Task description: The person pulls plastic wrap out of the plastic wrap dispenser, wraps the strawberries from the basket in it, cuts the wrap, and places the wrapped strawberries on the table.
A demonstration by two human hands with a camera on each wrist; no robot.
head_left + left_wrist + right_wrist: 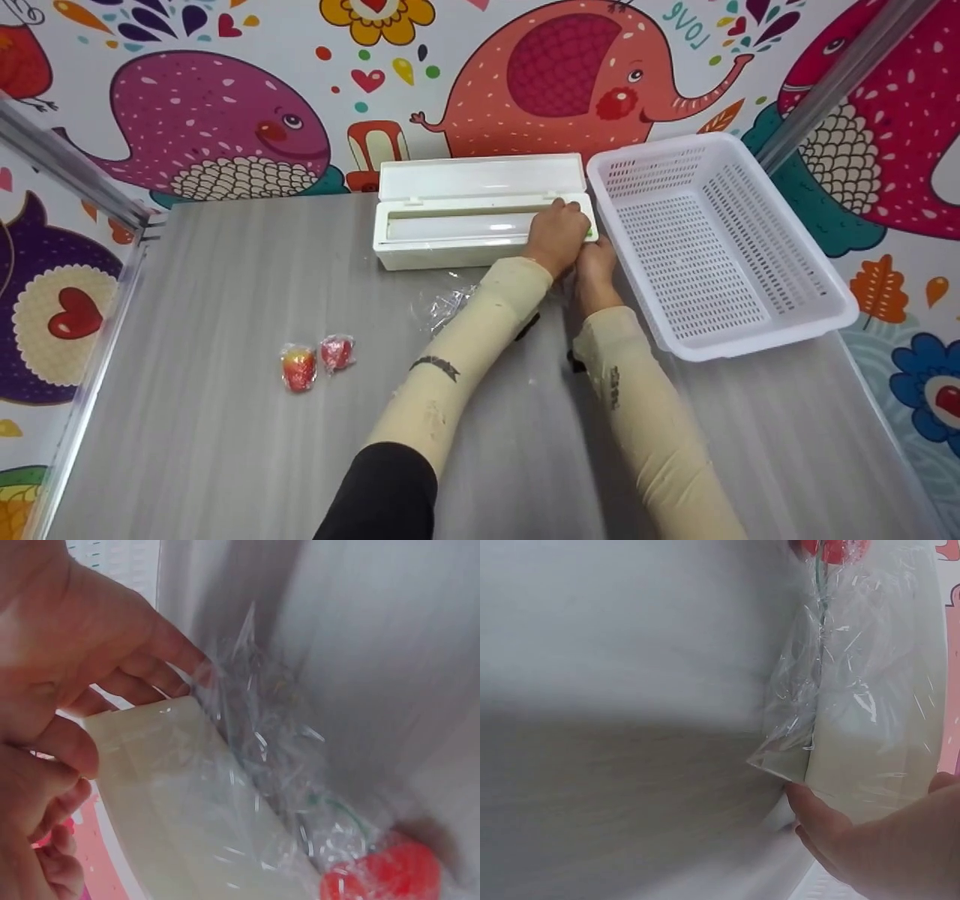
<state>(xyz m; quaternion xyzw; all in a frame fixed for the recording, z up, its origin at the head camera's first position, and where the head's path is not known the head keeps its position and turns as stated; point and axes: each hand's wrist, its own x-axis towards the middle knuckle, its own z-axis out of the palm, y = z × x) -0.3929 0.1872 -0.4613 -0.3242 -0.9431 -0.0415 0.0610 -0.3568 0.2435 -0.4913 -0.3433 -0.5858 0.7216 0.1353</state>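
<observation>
An uncovered white cling film box (457, 257) with a white roll (450, 227) inside stands at the back of the table. My left hand (559, 236) curls its fingers at the right end of the front rim, around a small green-marked cutter (589, 232), mostly hidden. Just below it, my right hand (596, 274) grips the box's right end; one fingertip touches the film edge. Clear cling film (795, 705) hangs down the box front onto the table. Beside it in the left wrist view is a red item (382, 877) under film, hidden in the head view by my left forearm.
Two small film-wrapped fruits, one red and yellow (298, 369) and one red (337, 353), lie on the grey table (210, 442) at left. A white perforated basket (750, 343) stands close to the right of the box. A cartoon-printed wall (375, 97) rises behind.
</observation>
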